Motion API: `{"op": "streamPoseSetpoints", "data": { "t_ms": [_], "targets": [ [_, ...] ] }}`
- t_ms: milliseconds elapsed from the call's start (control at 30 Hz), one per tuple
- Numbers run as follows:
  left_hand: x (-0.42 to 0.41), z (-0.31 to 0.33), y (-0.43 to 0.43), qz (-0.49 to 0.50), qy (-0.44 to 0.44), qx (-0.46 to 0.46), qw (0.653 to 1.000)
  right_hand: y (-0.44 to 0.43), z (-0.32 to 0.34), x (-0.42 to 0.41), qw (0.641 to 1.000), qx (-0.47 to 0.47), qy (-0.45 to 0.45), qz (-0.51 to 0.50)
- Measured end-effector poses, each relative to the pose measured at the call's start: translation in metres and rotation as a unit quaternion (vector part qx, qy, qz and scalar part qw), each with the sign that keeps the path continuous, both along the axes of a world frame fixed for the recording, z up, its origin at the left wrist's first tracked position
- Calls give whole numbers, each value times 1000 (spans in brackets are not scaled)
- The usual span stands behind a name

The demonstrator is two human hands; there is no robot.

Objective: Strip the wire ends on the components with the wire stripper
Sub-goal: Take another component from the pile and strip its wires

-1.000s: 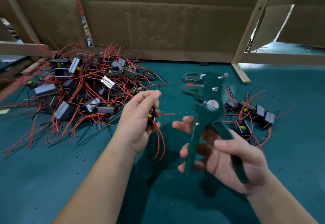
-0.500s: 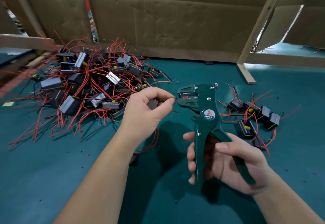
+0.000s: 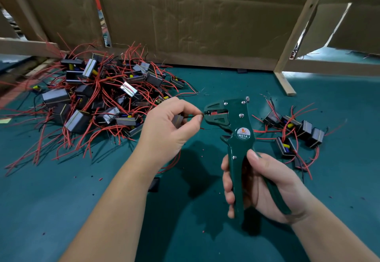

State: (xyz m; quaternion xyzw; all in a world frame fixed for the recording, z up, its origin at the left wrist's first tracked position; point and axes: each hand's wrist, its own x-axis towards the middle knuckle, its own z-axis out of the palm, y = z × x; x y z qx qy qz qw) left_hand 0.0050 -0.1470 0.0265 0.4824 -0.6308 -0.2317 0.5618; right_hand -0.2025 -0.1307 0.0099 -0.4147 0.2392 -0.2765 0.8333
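My left hand (image 3: 168, 130) holds a small dark component (image 3: 178, 120) and pinches its thin black wire (image 3: 192, 116) between thumb and forefinger. The wire's tip sits inside the jaws of the green wire stripper (image 3: 236, 136). My right hand (image 3: 259, 183) grips the stripper's two handles, which are squeezed close together, with the tool upright and its jaws facing left. Red wires from the held component hang below my left hand.
A big pile of components with red wires (image 3: 98, 101) lies at the left on the teal table (image 3: 61, 189). A small group of components (image 3: 294, 132) lies at the right. Cardboard walls (image 3: 205, 25) and a wooden post (image 3: 287, 80) stand behind. Bits of red insulation dot the table.
My left hand brought the component's wire up to the stripper's jaws. My right hand raised the stripper upright and squeezed its handles closer together.
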Motion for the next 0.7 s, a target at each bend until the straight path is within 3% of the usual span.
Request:
{"op": "streamPoseSetpoints", "data": {
  "t_ms": [167,233,300,433,533,700],
  "targets": [
    [6,-9,-5,20,-206,77,975,7,2,15,989,34,78,-120],
    [6,-13,-7,2,-245,109,963,7,1,18,985,42,86,-144],
    [6,-16,-8,0,-253,124,960,5,1,18,991,48,32,-123],
    [9,-15,-7,10,-41,188,981,-4,0,12,984,76,-74,-143],
    [9,-10,-7,11,29,191,981,-9,-2,7,975,131,-48,-174],
    [7,-4,-5,-37,148,187,970,-7,-2,8,984,156,-19,-87]
  ]
}}
